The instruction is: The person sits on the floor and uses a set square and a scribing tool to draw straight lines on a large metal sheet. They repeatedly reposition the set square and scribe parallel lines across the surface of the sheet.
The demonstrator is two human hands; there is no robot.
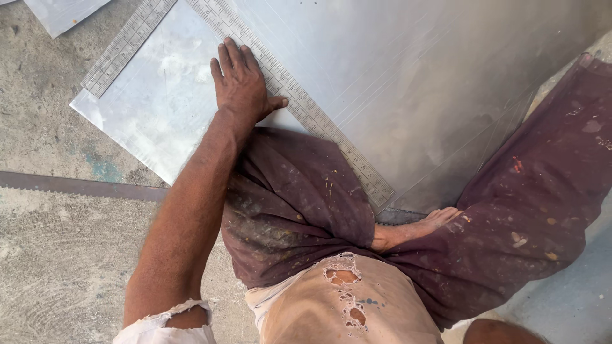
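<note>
— Where is the left hand now?

— Flat on the aluminium sheet, which lies on the concrete floor. The palm presses down just beside the steel square ruler, with the thumb touching the ruler's long blade. The grip is spread wide, fingers together and pointing away from the person, pinching nothing.

— And the arm?

— It reaches straight out from the shoulder, over the left knee, elbow nearly locked, weight leaning into the palm. The person squats with maroon trousers over the near edge of the sheet, and a bare foot rests at that edge.

— The right hand?

— I cannot see it at all.

— What might go wrong?

— I would judge the ruler could slide, since only the thumb holds it; any marked line would then run crooked. The sheet's edge is close to the foot and could cut skin. A saw blade lies on the floor nearby, teeth exposed, close to the forearm.
</note>
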